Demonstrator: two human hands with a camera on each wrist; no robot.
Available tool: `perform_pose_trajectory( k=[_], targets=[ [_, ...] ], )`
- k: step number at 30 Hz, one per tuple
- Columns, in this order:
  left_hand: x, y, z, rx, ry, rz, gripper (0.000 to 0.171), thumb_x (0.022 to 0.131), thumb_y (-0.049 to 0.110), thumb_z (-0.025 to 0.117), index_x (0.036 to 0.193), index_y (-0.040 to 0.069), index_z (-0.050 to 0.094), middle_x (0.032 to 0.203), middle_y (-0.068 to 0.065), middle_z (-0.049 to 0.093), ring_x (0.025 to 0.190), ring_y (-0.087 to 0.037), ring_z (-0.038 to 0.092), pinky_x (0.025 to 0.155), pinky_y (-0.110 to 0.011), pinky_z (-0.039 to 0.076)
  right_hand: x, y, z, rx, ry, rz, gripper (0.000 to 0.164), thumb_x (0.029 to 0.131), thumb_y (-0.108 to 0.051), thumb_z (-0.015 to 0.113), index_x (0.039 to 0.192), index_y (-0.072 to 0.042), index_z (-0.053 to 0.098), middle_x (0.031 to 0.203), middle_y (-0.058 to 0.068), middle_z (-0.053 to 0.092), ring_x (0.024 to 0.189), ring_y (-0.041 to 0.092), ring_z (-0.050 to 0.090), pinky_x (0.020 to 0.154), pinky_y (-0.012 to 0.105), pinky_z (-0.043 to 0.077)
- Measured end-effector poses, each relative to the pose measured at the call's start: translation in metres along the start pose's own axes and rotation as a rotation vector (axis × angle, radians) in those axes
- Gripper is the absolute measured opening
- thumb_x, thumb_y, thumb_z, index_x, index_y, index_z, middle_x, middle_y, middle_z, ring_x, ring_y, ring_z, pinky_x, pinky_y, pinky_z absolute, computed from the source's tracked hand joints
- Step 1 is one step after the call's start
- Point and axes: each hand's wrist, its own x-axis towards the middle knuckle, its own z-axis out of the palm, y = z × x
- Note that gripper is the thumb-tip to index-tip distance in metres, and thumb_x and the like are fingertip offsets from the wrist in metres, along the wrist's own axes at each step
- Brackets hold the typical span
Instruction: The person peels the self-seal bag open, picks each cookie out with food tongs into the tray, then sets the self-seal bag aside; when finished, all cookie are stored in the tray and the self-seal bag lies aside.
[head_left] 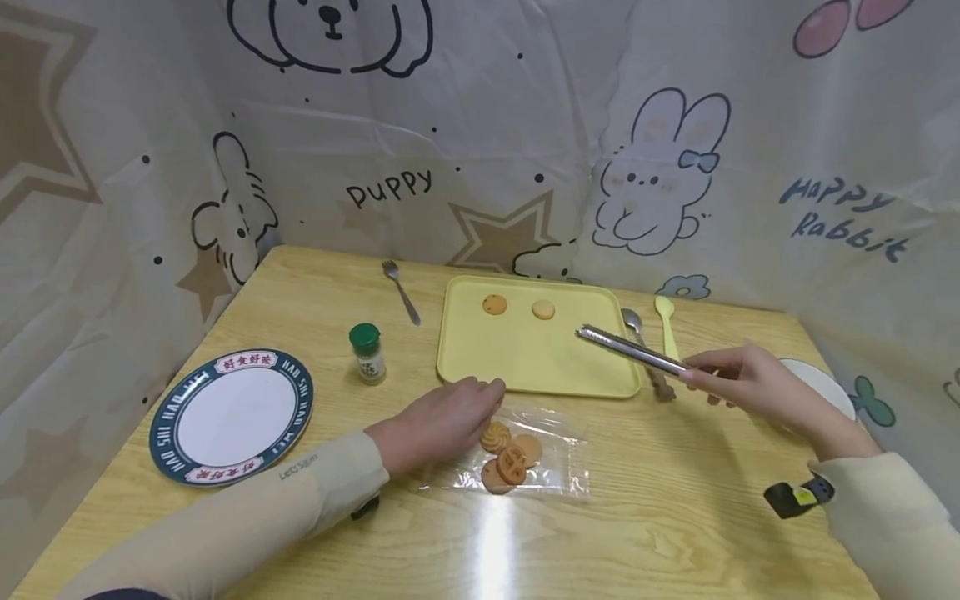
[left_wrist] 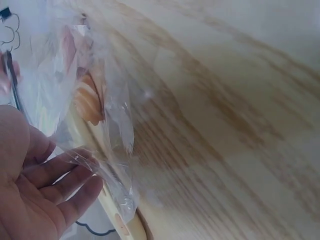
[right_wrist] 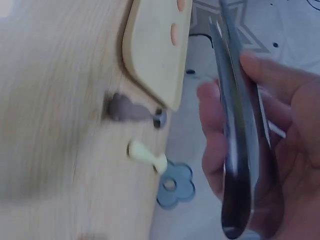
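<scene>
My left hand [head_left: 446, 421] pinches the edge of a clear plastic bag [head_left: 558, 458]. Several cookies [head_left: 512, 464] lie overlapped inside it, and one swirled cookie [left_wrist: 89, 100] shows through the film in the left wrist view. Metal tongs [head_left: 633, 348] are gripped in my right hand [head_left: 738, 383], thumb on one arm and fingers along the other. Their tips point left over the right part of the yellow tray [head_left: 525, 358], with nothing between them. On that tray, near its far side, sit a speckled cookie [head_left: 494, 304] and a pale round cookie [head_left: 543, 310].
A rimmed plate [head_left: 161, 433] lies at the left, beside a green-capped shaker [head_left: 367, 354]. Left of the tray is a fork [head_left: 402, 293]. To its right lie a metal spoon [head_left: 632, 319] and a pale yellow spoon [head_left: 665, 317]. A white dish [head_left: 821, 385] is partly behind my right wrist.
</scene>
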Motion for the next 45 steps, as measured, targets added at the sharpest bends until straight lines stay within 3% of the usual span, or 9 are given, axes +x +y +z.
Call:
perform_pose_trajectory(
  k=[5, 9, 15, 19, 24, 33, 39, 45],
  targets=[
    [0.000, -0.001, -0.005, 0.006, -0.001, -0.006, 0.014, 0.104, 0.022, 0.038, 0.102, 0.014, 0.049, 0.071, 0.004, 0.051, 0.065, -0.010, 0.050, 0.053, -0.022, 0.042, -0.037, 0.010, -0.007, -0.073, -0.012, -0.080, 0.030, 0.094, -0.025, 0.063, 0.118, -0.008, 0.068, 0.090, -0.006, 0.072, 0.071, 0.001, 0.060, 0.057, 0.024, 0.048],
    [0.000, -0.001, -0.007, 0.001, -0.016, -0.021, 0.013, 0.104, 0.022, 0.039, 0.102, 0.014, 0.049, 0.071, 0.004, 0.052, 0.065, -0.011, 0.050, 0.053, -0.022, 0.042, -0.056, 0.019, -0.006, -0.060, -0.057, -0.144, 0.021, 0.093, -0.017, 0.063, 0.111, -0.010, 0.071, 0.083, -0.014, 0.068, 0.065, 0.002, 0.055, 0.052, 0.023, 0.044],
    [0.001, -0.001, -0.007, -0.002, -0.027, -0.024, 0.013, 0.103, 0.021, 0.040, 0.104, 0.013, 0.050, 0.073, 0.003, 0.053, 0.066, -0.011, 0.051, 0.054, -0.023, 0.043, -0.070, 0.027, 0.012, 0.004, -0.088, -0.256, 0.018, 0.092, -0.009, 0.063, 0.107, -0.010, 0.073, 0.088, -0.011, 0.070, 0.067, 0.000, 0.055, 0.053, 0.022, 0.045],
    [0.002, -0.001, -0.006, -0.004, -0.032, -0.018, 0.015, 0.104, 0.022, 0.038, 0.104, 0.014, 0.050, 0.072, 0.004, 0.052, 0.065, -0.010, 0.051, 0.053, -0.022, 0.043, -0.070, 0.023, 0.029, -0.020, -0.063, -0.293, 0.019, 0.091, -0.012, 0.065, 0.109, -0.014, 0.072, 0.100, -0.004, 0.074, 0.082, -0.007, 0.061, 0.062, 0.021, 0.052],
    [0.002, -0.001, -0.005, -0.007, -0.033, -0.016, 0.014, 0.104, 0.022, 0.038, 0.103, 0.015, 0.050, 0.071, 0.005, 0.051, 0.064, -0.010, 0.050, 0.052, -0.021, 0.043, -0.062, 0.009, 0.047, -0.092, -0.017, -0.283, 0.020, 0.091, -0.026, 0.066, 0.110, -0.020, 0.071, 0.103, -0.007, 0.073, 0.094, -0.007, 0.063, 0.070, 0.021, 0.055],
    [0.002, 0.000, -0.004, -0.007, -0.012, -0.006, 0.013, 0.103, 0.021, 0.039, 0.101, 0.014, 0.050, 0.069, 0.004, 0.051, 0.063, -0.009, 0.049, 0.051, -0.021, 0.042, -0.045, -0.005, 0.067, -0.116, -0.012, -0.355, 0.031, 0.090, -0.031, 0.067, 0.118, -0.018, 0.068, 0.092, -0.014, 0.067, 0.075, -0.007, 0.051, 0.061, 0.019, 0.046],
    [0.002, 0.001, -0.004, -0.017, -0.029, -0.023, 0.011, 0.103, 0.020, 0.040, 0.101, 0.014, 0.050, 0.070, 0.004, 0.051, 0.063, -0.010, 0.050, 0.051, -0.021, 0.042, -0.038, -0.013, 0.074, -0.223, 0.031, -0.354, 0.034, 0.088, -0.039, 0.069, 0.118, -0.024, 0.068, 0.099, -0.013, 0.068, 0.081, -0.005, 0.058, 0.066, 0.021, 0.051],
    [0.001, 0.002, -0.005, -0.027, -0.023, -0.024, 0.011, 0.103, 0.021, 0.041, 0.101, 0.014, 0.050, 0.070, 0.003, 0.052, 0.063, -0.010, 0.050, 0.051, -0.022, 0.042, -0.033, -0.018, 0.078, -0.330, 0.120, -0.428, 0.032, 0.085, -0.032, 0.074, 0.115, -0.024, 0.070, 0.102, -0.012, 0.070, 0.082, -0.001, 0.062, 0.069, 0.020, 0.053]
  ],
)
